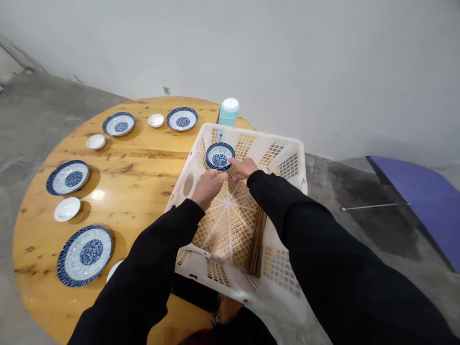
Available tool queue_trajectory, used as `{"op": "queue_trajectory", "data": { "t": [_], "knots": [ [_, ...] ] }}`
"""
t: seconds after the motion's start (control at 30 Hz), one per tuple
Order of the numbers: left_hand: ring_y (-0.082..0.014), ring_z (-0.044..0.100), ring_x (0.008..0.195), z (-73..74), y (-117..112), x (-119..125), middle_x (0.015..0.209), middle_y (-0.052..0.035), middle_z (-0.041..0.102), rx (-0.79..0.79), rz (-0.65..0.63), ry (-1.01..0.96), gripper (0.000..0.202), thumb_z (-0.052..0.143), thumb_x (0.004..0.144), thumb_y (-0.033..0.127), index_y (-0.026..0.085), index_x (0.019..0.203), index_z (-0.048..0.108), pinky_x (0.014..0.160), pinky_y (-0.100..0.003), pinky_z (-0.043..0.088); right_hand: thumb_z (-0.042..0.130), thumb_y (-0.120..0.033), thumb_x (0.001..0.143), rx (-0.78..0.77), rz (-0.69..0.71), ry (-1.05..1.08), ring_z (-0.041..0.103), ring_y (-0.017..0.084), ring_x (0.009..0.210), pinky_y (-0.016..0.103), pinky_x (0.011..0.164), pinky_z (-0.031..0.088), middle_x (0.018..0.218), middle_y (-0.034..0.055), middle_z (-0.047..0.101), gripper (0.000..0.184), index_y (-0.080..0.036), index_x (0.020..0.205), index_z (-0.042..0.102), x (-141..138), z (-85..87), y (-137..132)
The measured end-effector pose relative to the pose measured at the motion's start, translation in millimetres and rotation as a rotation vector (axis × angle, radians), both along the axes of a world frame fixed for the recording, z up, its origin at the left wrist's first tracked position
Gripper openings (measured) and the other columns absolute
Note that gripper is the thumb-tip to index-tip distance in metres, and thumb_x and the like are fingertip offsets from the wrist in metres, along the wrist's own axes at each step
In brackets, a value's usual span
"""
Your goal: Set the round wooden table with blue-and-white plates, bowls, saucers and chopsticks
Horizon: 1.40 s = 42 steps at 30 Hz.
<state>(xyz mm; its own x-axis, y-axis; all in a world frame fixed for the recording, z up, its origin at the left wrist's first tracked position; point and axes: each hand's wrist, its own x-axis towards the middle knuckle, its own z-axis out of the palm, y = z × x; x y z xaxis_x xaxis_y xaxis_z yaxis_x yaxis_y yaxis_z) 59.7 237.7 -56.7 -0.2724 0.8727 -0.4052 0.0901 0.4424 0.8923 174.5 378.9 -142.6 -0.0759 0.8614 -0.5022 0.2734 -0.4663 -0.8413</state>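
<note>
Blue-and-white bowls (220, 156) are stacked at the far left of a white plastic basket (287, 143). My left hand (210, 188) is closed at the near side of the stack, its fingers at the rims. From the right, my right hand (245, 168) grips the edge of the stack, index finger toward the rim. Which bowls each hand holds is partly hidden by the fingers. Brown chopsticks (257, 242) lie in a bundle along the basket's right side, partly below my right sleeve.
The basket rests over the right part of a round wooden table (143, 172). Blue-rimmed plates (84, 256) and small white bowls (67, 209) stand around the table's left side. A turquoise container with a white lid (229, 112) is behind the basket. A purple panel (424, 201) is at right.
</note>
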Motion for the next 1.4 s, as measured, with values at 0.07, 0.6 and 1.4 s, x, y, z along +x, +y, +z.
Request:
{"op": "queue_trajectory", "data": {
  "t": [0.07, 0.6, 1.4],
  "knots": [
    [-0.0160, 0.058, 0.081, 21.2, -21, 1, 0.072, -0.0008, 0.060, 0.094, -0.093, 0.080, 0.014, 0.054, 0.083, 0.025, 0.016, 0.074, 0.060, 0.074, -0.024, 0.048, 0.078, -0.030, 0.076, 0.036, 0.020, -0.091, 0.066, 0.021, 0.052, 0.027, 0.044, 0.053, 0.061, 0.0066, 0.063, 0.039, -0.003, 0.099, 0.061, 9, 12.6, -2],
    [-0.0193, 0.071, 0.097, 45.7, -342, -19, 0.107, -0.0086, 0.074, 0.510, -0.290, 0.274, 0.030, 0.048, 0.094, 0.028, 0.022, 0.118, 0.066, 0.090, -0.031, 0.055, 0.079, -0.051, 0.064, 0.290, 0.005, 0.168, 0.067, 0.019, 0.060, 0.035, 0.056, 0.057, 0.080, 0.0086, 0.073, 0.039, -0.021, 0.089, 0.071, 80, 91.2, -390],
    [-0.0195, 0.069, 0.101, -56.7, -662, -144, 0.113, -0.0076, 0.073, 0.000, 0.202, 0.145, 0.041, 0.045, 0.092, 0.043, 0.018, 0.117, 0.065, 0.090, -0.027, 0.051, 0.061, -0.037, 0.070, -0.215, 0.857, 0.239, 0.059, 0.009, 0.052, 0.021, 0.049, 0.046, 0.068, -0.0014, 0.065, 0.026, -0.015, 0.083, 0.063, -149, -18.2, -685]
  ]
}}
